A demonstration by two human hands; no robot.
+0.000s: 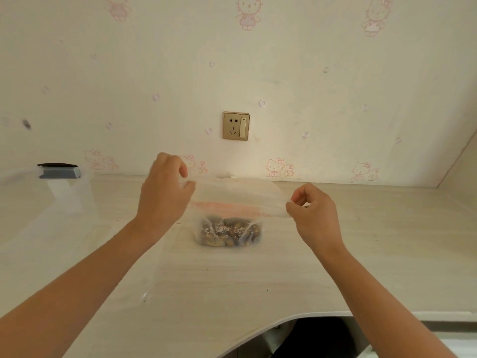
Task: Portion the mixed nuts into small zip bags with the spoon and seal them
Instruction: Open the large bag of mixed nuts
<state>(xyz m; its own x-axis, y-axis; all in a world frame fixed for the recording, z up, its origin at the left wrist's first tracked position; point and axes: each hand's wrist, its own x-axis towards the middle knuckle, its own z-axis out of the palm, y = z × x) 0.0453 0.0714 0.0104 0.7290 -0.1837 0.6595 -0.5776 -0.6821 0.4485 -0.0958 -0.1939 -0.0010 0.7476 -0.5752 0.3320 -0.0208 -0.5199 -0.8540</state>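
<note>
My left hand (165, 187) and right hand (313, 210) pinch bag (232, 200) top corners | nuts (229, 232) inside | pale bench (232, 280) | socket (236, 126) on cat-print wallpaper (335, 73)

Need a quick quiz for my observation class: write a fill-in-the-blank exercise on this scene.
1. The left hand and right hand pinch the clear plastic zip bag with the reddish seal strip by its ____ corners.
2. The mixed brown nuts lie at the bag's ____.
3. The gold square socket is mounted on the ____.
Missing words: top; bottom; wall.
</note>
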